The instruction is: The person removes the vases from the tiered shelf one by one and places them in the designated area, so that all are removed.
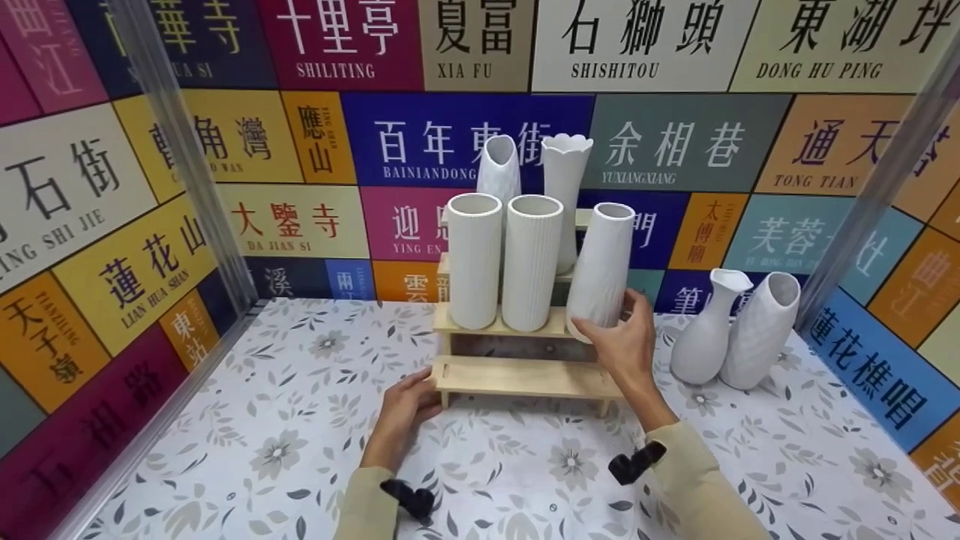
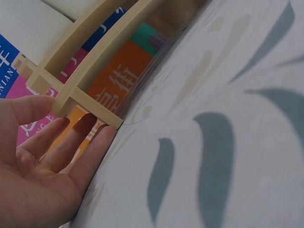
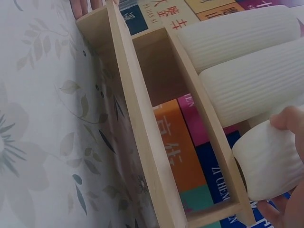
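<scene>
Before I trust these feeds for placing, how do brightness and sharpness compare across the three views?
Head: brightest, the lettered wall legible and the held vase clear in outline; left wrist: dim, with the leaf print soft-edged; right wrist: also dim, though grooves on the ribbed vases show.

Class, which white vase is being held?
The tapered vase, right of the two straight vases on the wooden stand. The right hand grips it near its base; no other vase is touched.
</scene>
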Demonstrator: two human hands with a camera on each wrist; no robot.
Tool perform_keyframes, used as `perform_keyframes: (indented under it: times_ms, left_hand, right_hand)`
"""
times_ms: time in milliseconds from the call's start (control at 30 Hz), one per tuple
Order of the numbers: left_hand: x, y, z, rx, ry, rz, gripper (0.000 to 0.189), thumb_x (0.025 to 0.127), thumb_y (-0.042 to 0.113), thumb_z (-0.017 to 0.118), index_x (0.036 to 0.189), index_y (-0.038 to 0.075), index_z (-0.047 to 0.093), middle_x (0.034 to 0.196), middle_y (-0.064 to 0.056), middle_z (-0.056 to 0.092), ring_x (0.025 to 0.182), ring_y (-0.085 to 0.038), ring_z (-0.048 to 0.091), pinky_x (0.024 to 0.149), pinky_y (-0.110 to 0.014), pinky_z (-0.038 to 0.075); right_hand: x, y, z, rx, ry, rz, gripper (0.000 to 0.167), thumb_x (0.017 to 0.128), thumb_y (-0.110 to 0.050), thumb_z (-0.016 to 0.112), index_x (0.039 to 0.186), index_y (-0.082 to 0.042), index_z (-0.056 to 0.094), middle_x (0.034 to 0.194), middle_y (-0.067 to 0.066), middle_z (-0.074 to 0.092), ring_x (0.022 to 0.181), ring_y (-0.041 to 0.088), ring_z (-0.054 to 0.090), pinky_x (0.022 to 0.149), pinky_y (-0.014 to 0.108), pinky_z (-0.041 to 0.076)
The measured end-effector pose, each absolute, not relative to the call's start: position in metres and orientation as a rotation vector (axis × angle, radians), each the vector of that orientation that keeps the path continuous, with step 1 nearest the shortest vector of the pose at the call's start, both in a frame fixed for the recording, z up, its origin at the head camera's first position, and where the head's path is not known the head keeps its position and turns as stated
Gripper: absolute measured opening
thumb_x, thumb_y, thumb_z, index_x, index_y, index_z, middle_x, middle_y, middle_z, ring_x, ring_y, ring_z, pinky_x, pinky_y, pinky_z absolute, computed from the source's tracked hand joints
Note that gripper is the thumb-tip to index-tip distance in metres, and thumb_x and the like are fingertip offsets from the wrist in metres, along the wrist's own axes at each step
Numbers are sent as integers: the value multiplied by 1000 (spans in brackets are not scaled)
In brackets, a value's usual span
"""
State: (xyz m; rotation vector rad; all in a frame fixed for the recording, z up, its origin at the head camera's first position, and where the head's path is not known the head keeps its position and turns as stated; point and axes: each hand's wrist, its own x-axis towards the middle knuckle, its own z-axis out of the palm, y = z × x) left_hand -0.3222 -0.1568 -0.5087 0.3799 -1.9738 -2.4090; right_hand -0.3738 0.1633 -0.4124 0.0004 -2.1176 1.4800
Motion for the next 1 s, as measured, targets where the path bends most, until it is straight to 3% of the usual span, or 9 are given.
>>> perform_keyframes:
  times_ms: [667,1000]
  left_hand:
    - [-323,-156,-508,420,-1971,-2408,50,98,18,61,145,3,51,125,-21,69,97,-20,71,84,-32,61]
    - [-323,-154,-507,467,-1998,-2381,50,98,20,61,144,5,53,128,-22,68,103,-22,71,85,-33,61]
  right_hand:
    - [-331,247,-415,-150,-2176,1452,96,74,-34,89,150,-11,36,148,14,47,131,33,53,105,53,50]
    - [-326,297,-411,-369,-2183,1471,99,76,-45,85,155,-25,29,158,4,39,142,29,45,116,53,41]
